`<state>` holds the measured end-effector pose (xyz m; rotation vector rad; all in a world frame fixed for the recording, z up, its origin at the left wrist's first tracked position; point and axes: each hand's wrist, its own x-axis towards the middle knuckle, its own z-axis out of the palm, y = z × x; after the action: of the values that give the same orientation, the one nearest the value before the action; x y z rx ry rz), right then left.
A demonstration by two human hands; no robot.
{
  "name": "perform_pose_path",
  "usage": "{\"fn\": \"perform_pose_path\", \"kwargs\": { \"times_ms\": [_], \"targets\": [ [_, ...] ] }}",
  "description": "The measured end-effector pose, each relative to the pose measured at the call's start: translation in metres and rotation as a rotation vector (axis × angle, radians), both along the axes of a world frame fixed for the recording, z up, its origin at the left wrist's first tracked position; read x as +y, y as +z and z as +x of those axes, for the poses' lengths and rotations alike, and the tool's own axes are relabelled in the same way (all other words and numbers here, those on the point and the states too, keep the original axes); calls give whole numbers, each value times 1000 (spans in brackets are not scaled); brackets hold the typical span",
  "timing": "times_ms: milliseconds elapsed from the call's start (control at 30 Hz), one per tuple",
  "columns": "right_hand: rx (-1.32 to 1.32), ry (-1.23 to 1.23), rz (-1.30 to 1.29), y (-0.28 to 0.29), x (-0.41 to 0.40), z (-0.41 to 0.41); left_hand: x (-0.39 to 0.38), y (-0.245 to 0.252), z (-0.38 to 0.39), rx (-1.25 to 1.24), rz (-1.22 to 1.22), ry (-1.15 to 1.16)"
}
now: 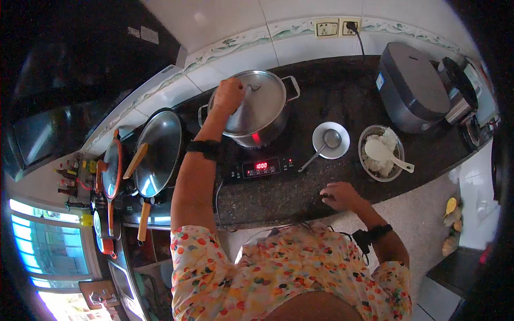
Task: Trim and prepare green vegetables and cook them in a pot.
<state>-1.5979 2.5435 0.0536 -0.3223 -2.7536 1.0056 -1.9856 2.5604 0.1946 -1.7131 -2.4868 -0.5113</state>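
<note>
My left hand [229, 95] is closed at the loop handle [253, 87] of a metal pot lid [263, 108]. The lid rests on a two-handled stainless steel pot [257, 140], which stands on an induction cooktop with a lit control panel [261, 167]. My right hand [339, 196] hovers by the counter's front edge, fingers loosely curled and a gap between them, with no held thing visible. Beyond it stand a white bowl [319, 138] with a metal ladle [331, 138] in it and a metal bowl [379, 176] of cooked rice [388, 139] with a white rice paddle [381, 151].
A grey rice cooker [415, 80] occupies the right end of the dark stone counter [277, 200]. To the left are a glass-lidded wok [158, 152] with a wooden handle and an orange-rimmed lidded pan [111, 168]. A plug [351, 27] sits in the wall socket.
</note>
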Motion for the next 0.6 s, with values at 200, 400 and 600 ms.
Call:
{"fn": "perform_pose_path", "kwargs": {
  "times_ms": [200,400,600],
  "targets": [
    [-193,-12,-42,10,4,7,-12,1,9,-58,24,-9],
    [-129,-153,-88,9,16,28,-80,32,63,-157,311,-97],
    [-11,-348,28,-9,18,52,-187,-44,75,-212,-39,58]
  ]
}}
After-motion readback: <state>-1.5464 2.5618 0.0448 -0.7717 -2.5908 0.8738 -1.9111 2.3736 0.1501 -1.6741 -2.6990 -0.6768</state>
